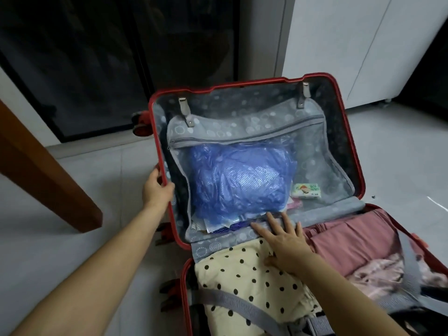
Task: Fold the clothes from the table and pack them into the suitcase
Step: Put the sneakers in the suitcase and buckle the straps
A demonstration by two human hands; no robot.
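A red suitcase (252, 84) lies open on the floor with its lid raised. My left hand (156, 190) grips the lid's left rim. My right hand (283, 241) lies flat, fingers straight, on the grey lining at the hinge and on a folded cream polka-dot garment (244, 287) in the lower half. Beside that garment sit folded dusty-pink clothes (351, 241) and a pale pink fluffy item (378, 275). Grey straps (237, 306) cross the packed clothes. The lid's mesh pocket holds a blue plastic bag (237, 180) and a small tissue pack (306, 190).
A brown wooden table leg (46, 173) stands at the left on the pale tiled floor (109, 180). Behind the suitcase is a dark glass door (121, 57), and a white cabinet (351, 44) stands at the back right.
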